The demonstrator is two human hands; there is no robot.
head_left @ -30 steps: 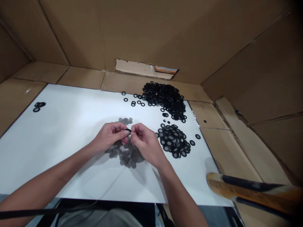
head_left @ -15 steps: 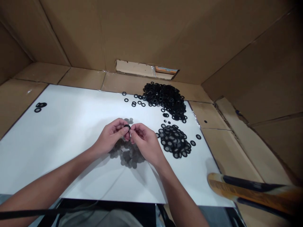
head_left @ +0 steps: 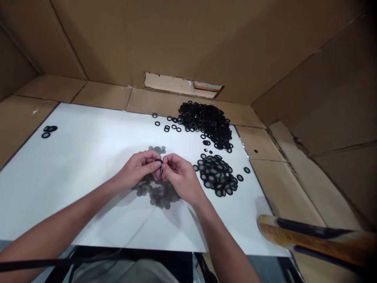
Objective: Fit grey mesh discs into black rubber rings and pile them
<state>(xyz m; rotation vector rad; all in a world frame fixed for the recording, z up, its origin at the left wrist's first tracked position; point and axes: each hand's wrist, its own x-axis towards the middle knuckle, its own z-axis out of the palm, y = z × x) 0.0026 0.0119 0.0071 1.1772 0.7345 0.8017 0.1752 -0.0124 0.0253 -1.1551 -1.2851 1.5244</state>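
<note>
My left hand [head_left: 138, 169] and my right hand [head_left: 180, 175] meet fingertip to fingertip over the middle of a white sheet [head_left: 88, 157]. Between them they pinch one small black ring [head_left: 159, 161]. Directly under the hands lies a heap of grey mesh discs [head_left: 157, 192], partly hidden by my fingers. Just right of my right hand sits a pile of black rings with grey centres [head_left: 217, 175]. A larger heap of plain black rings [head_left: 204, 122] lies farther back.
Cardboard walls [head_left: 176, 35] enclose the sheet on three sides. A few black rings [head_left: 48, 131] lie at the sheet's far left. A yellow and black object [head_left: 312, 236] lies at the lower right. Loose rings [head_left: 167, 125] are scattered left of the big heap.
Both hands stay together on the black ring; the fingers have shifted slightly on it. Nothing else has moved.
</note>
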